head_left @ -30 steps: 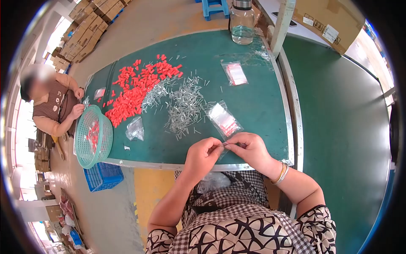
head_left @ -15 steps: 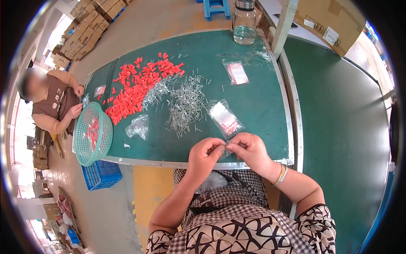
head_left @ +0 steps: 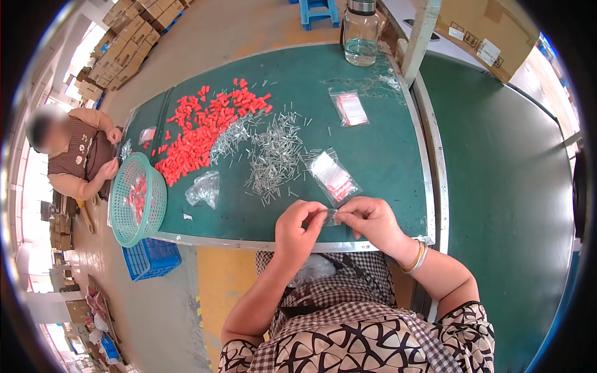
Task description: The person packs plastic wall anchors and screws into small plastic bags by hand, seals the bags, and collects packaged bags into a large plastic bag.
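A small clear plastic bag (head_left: pixel 332 217) is stretched between my two hands near the table's front edge. My left hand (head_left: pixel 298 231) pinches its left side between thumb and forefinger. Opposite it, my right hand (head_left: pixel 375 225) pinches the right side, with the other fingers curled. Just beyond my fingers lies a larger clear bag (head_left: pixel 333 177) with white and red-edged small bags in it. A heap of thin silver metal pins or nails (head_left: pixel 273 155) spreads to its left. Farther left is a big pile of small red plastic pieces (head_left: pixel 189 140).
On the left stand a green mesh basket (head_left: pixel 158 205) and a blue crate (head_left: pixel 151 258); a co-worker (head_left: pixel 81 152) sits beyond. A crumpled clear bag (head_left: pixel 204 189) lies nearer. Another bag pack (head_left: pixel 350 109) and a glass bottle (head_left: pixel 360 37) are at the back right.
My hands have moved slightly apart, and more of the small clear bag shows between them. The piles and bags on the table have stayed in place.
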{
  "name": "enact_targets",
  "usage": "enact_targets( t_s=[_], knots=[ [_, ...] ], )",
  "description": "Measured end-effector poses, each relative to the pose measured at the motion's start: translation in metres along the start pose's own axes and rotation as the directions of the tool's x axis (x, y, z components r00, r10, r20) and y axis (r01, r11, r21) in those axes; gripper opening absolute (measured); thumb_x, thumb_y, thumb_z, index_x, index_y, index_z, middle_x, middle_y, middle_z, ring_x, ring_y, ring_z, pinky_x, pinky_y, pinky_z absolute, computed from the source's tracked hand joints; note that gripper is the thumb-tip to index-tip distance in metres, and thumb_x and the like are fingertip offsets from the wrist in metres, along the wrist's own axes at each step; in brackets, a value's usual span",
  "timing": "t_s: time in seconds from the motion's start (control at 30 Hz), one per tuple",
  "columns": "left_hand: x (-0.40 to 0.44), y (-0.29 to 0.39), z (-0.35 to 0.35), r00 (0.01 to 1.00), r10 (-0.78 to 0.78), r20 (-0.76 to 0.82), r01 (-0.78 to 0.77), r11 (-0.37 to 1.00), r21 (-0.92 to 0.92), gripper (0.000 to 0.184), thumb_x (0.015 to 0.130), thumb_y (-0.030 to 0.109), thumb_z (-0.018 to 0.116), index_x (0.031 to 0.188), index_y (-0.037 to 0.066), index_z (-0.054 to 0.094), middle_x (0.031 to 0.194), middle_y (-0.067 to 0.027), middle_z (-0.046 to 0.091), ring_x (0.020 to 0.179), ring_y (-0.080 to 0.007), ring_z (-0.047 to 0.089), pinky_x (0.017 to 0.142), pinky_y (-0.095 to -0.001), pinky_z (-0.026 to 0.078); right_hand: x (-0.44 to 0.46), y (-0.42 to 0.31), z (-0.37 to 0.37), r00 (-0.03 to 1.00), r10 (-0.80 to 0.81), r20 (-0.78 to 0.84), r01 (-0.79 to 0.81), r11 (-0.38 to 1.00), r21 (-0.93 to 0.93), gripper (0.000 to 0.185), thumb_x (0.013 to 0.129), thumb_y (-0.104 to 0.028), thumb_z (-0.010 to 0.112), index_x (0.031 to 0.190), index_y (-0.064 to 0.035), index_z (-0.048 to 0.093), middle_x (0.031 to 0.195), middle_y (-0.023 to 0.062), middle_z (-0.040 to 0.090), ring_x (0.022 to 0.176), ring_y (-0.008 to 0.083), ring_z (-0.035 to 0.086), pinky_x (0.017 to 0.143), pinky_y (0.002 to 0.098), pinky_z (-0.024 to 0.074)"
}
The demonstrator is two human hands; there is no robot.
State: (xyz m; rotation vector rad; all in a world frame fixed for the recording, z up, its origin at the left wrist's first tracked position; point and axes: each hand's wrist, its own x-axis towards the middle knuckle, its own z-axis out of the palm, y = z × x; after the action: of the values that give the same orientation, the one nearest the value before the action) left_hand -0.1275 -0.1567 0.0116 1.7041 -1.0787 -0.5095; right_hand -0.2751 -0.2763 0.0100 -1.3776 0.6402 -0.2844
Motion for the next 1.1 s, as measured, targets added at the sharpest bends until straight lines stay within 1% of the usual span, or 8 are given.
enact_targets(
  t_s=[0.17,0.27,0.37,0.47,0.57,0.77,0.87,1.1],
  knots=[
    [-0.001,0.009,0.002,0.893,0.424,-0.150,-0.344,0.858,0.381,0.021,0.072,-0.003,0.073,0.091,0.003,0.065,0.088,-0.0088,0.062,0.082,-0.0241,0.059,0.072,-0.0334,0.047,-0.002,0.000,0.005,0.986,-0.114,-0.124,0.116,0.993,0.009,0.004,0.084,-0.005,0.068,0.086,-0.0012,0.069,0.082,0.0004,0.062,0.055,0.0030,0.049,0.048,0.0202,0.0406],
    [-0.008,0.020,0.011,0.921,0.373,-0.114,-0.324,0.894,0.310,0.021,0.070,-0.003,0.074,0.088,0.003,0.065,0.088,-0.0083,0.062,0.086,-0.0263,0.058,0.074,-0.0363,0.046,0.000,0.007,0.006,0.945,-0.251,-0.210,0.249,0.968,-0.036,0.003,0.080,-0.002,0.070,0.080,-0.0017,0.067,0.080,0.0012,0.061,0.055,0.0039,0.048,0.048,0.0218,0.0387],
    [-0.008,0.017,0.021,0.952,0.283,-0.119,-0.243,0.932,0.269,0.019,0.070,-0.003,0.074,0.087,0.003,0.066,0.086,-0.0076,0.063,0.083,-0.0256,0.059,0.072,-0.0356,0.047,-0.004,0.004,0.007,0.915,-0.353,-0.194,0.305,0.922,-0.239,0.006,0.078,-0.002,0.070,0.078,-0.0024,0.065,0.078,0.0017,0.059,0.056,0.0045,0.048,0.048,0.0239,0.0383],
    [-0.008,0.014,0.026,0.945,0.298,-0.133,-0.256,0.930,0.263,0.016,0.069,0.000,0.074,0.082,0.004,0.064,0.085,-0.0052,0.062,0.080,-0.0258,0.060,0.067,-0.0351,0.047,-0.008,0.000,0.009,0.914,-0.358,-0.192,0.309,0.920,-0.242,0.008,0.076,-0.002,0.071,0.077,-0.0035,0.063,0.075,0.0028,0.057,0.055,0.0084,0.049,0.048,0.0261,0.0390],
    [-0.007,0.013,0.026,0.947,0.298,-0.122,-0.257,0.928,0.271,0.015,0.068,-0.002,0.072,0.078,0.005,0.062,0.082,-0.0054,0.061,0.075,-0.0262,0.059,0.065,-0.0355,0.046,-0.009,0.000,0.010,0.843,-0.516,-0.151,0.415,0.803,-0.428,0.012,0.072,0.000,0.072,0.074,-0.0049,0.060,0.072,0.0048,0.056,0.054,0.0163,0.052,0.048,0.0295,0.0413],
    [0.002,0.012,0.022,0.870,0.477,-0.124,-0.366,0.794,0.485,0.018,0.065,-0.004,0.069,0.072,0.007,0.057,0.073,-0.0056,0.058,0.067,-0.0263,0.056,0.061,-0.0365,0.044,-0.007,-0.001,0.009,0.763,-0.632,-0.135,0.438,0.658,-0.613,0.016,0.068,0.000,0.071,0.070,-0.0056,0.056,0.071,0.0082,0.056,0.060,0.0275,0.059,0.050,0.0363,0.0463],
    [0.001,0.009,0.020,0.931,0.342,-0.125,-0.278,0.890,0.361,0.015,0.067,-0.008,0.067,0.074,0.003,0.058,0.074,-0.0083,0.059,0.068,-0.0241,0.058,0.061,-0.0324,0.046,-0.006,-0.001,0.007,0.742,-0.666,-0.076,0.447,0.577,-0.684,0.016,0.069,-0.004,0.072,0.073,-0.0064,0.056,0.075,0.0074,0.057,0.061,0.0278,0.060,0.051,0.0379,0.0476],
    [-0.007,0.026,0.008,0.986,-0.157,-0.051,0.154,0.987,-0.049,0.006,0.080,-0.002,0.064,0.078,0.000,0.059,0.075,-0.0018,0.061,0.072,-0.0081,0.057,0.060,-0.0231,0.043,-0.011,-0.015,0.006,0.775,-0.621,0.114,0.504,0.500,-0.704,0.052,0.068,-0.019,0.079,0.115,-0.0110,0.060,0.121,0.0088,0.056,0.079,0.0269,0.065,0.063,0.0366,0.0540]
  ],
)
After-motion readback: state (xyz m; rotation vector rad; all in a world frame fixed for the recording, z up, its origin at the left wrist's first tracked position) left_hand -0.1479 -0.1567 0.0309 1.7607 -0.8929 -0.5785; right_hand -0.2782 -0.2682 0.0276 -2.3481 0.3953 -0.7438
